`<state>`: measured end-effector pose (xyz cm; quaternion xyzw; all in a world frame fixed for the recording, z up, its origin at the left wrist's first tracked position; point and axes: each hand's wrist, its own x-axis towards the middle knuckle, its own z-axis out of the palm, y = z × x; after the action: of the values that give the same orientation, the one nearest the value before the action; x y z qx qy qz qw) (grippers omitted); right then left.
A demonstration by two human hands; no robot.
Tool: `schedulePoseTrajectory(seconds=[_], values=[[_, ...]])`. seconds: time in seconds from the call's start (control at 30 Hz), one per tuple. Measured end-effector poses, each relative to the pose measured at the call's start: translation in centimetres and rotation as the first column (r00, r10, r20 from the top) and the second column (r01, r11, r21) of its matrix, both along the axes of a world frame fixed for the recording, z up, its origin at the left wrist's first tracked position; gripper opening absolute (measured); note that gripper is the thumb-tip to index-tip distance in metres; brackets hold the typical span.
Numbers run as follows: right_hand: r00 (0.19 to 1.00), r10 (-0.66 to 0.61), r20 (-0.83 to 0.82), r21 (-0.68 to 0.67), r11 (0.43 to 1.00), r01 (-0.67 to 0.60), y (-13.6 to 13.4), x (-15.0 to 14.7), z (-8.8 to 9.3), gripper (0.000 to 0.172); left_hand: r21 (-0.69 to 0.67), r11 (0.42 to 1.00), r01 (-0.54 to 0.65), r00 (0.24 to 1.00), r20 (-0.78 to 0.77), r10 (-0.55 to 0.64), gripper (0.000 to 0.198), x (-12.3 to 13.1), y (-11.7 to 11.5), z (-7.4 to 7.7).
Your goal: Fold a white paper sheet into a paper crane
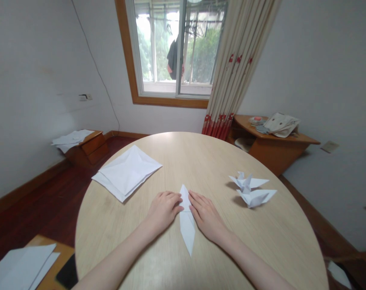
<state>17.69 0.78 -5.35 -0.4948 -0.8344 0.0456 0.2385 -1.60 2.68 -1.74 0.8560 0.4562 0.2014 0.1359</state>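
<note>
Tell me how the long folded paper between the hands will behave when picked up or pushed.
The long folded paper will probably feel very light, and stiff along its folds, though its thin pointed ends may bend easily. Lying flat on the smooth table, it would likely slide when pushed rather than roll.

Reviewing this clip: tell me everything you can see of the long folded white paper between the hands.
The folded paper is a narrow white diamond, pointed at both ends, with layered flaps and visible creases; it looks like plain thin paper. It lies flat on the pale wood-grain round table, its long axis running away from the person, the near tip slightly lower and to the right. The left hand and right hand lie on either side of its upper half, their fingertips seemingly touching its edges.
</note>
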Motion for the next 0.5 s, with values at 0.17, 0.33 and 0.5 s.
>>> schedulePoseTrajectory(seconds=[0.17,0.33,0.5], values=[[0.993,-0.073,-0.089,0.005,0.997,0.074,0.0,0.0,-0.3,0.038,0.035,0.999,0.026,0.999,-0.036,-0.024,0.011,0.0,0.0,-0.1],[0.986,-0.089,-0.138,0.008,0.996,0.091,-0.1,0.1,0.1,0.031,0.059,0.998,0.018,0.999,-0.049,-0.015,0.015,0.2,-0.1,-0.2],[0.979,0.0,-0.203,-0.035,0.999,-0.008,-0.2,0.1,0.8,0.033,0.067,0.998,0.011,0.998,-0.055,-0.007,0.017,0.4,-0.5,-0.1]])
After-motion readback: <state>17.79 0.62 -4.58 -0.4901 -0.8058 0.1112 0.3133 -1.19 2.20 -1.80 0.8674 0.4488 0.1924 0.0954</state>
